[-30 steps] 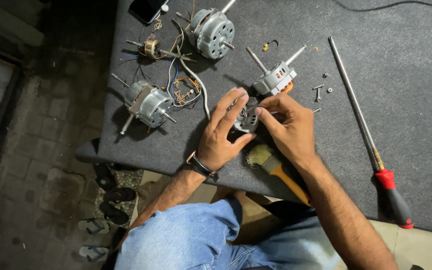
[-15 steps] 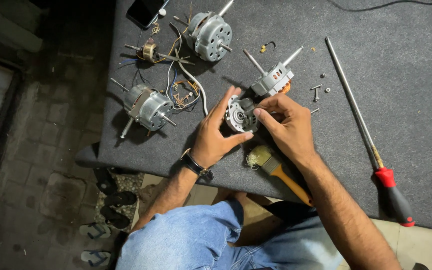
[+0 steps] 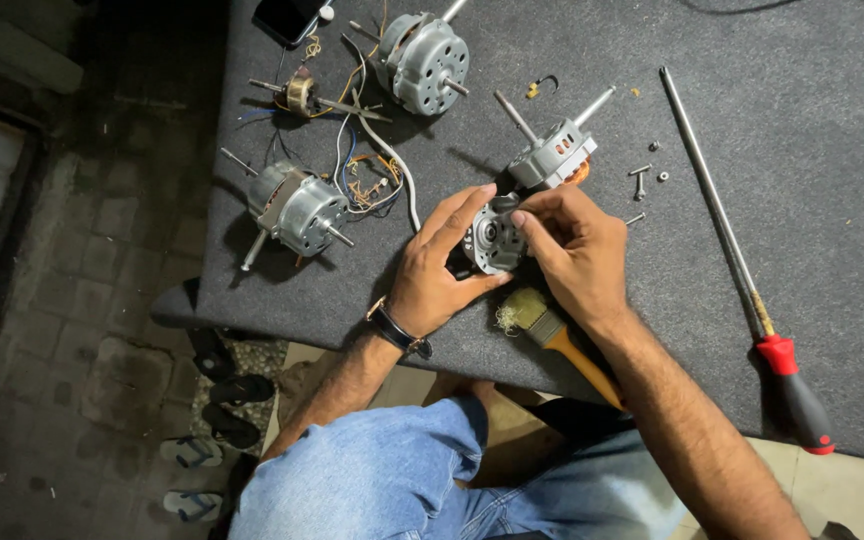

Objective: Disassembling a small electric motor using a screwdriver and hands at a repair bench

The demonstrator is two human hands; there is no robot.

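Observation:
Both hands hold a small round grey motor end cover (image 3: 493,240) just above the dark grey felt-covered table (image 3: 812,150). My left hand (image 3: 437,270), with a dark wristwatch, cups it from the left and below. My right hand (image 3: 577,250) pinches its upper right rim with thumb and fingers. Just beyond the hands lies a grey motor body with a shaft and copper windings (image 3: 552,155). A paintbrush with an orange handle (image 3: 552,335) lies under my right wrist.
Two more fan motors (image 3: 297,205) (image 3: 427,60) with loose wires lie at the left and top. Small screws (image 3: 642,180) sit right of the motor body. A long screwdriver with a red handle (image 3: 752,300) lies at the right. A phone (image 3: 287,18) is at the top edge. Sandals (image 3: 222,400) lie on the floor.
The hands have turned the cover slightly and the right fingers have shifted onto its upper rim; the view has moved a little.

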